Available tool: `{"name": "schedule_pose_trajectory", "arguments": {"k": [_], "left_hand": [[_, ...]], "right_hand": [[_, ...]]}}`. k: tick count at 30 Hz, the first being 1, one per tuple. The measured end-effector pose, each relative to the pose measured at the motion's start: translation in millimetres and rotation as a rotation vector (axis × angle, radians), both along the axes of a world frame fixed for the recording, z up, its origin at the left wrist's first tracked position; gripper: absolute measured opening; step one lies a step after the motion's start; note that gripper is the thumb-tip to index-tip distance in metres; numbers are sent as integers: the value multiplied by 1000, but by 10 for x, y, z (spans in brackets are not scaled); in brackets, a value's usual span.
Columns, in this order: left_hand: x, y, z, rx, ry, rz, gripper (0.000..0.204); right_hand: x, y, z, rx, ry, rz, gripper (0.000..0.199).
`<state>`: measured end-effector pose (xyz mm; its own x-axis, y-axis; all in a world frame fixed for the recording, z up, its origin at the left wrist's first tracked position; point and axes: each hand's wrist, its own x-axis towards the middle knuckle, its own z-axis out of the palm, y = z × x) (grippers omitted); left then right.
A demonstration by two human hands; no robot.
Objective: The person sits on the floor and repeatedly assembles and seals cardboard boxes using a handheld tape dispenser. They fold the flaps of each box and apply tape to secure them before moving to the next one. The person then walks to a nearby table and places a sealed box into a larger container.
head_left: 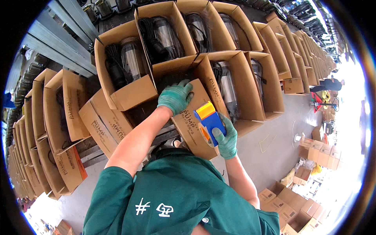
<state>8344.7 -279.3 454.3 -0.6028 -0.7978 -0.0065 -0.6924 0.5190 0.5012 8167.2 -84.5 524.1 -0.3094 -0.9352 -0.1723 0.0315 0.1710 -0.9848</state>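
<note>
My right hand (pixel 228 137), in a green glove, is closed around a blue tape dispenser (pixel 215 126) with a yellow top and an orange part at its side. It is over a brown cardboard carton (pixel 192 121), which is tilted close in front of me. My left hand (pixel 175 97), also gloved in green, grips the far left edge of this carton, its thumb on the face and its fingers bent over the end. Just beyond lies the dark inside of an open carton (pixel 174 64). The tape's free end cannot be made out.
Open cartons with metal cylinder pumps and black cables (pixel 166 33) stand in rows ahead. A closed carton (pixel 105 121) leans at left, near more open cartons (pixel 58 113). Grey metal beams (pixel 58 47) rise at upper left. Another person (pixel 331 84) is far right, above stacked boxes (pixel 321 152).
</note>
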Motion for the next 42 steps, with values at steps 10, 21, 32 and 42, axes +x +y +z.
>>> {"name": "schedule_pose_trajectory", "arguments": {"k": [10,21,32,42], "left_hand": [[113,-58,-146,-241,216,-59,24],[162,552,495,1183,480,278,55],[43,312,-106,350,358,157,26],[80,-585,-645,228,496,553,23]], "right_hand": [[-205,200,-235,47,125,100,71],[-188,227,-131,146,7,118,70],[-199,181,-30,156,98,209,69],[-255,128,-36,273,98,177,69]]}}
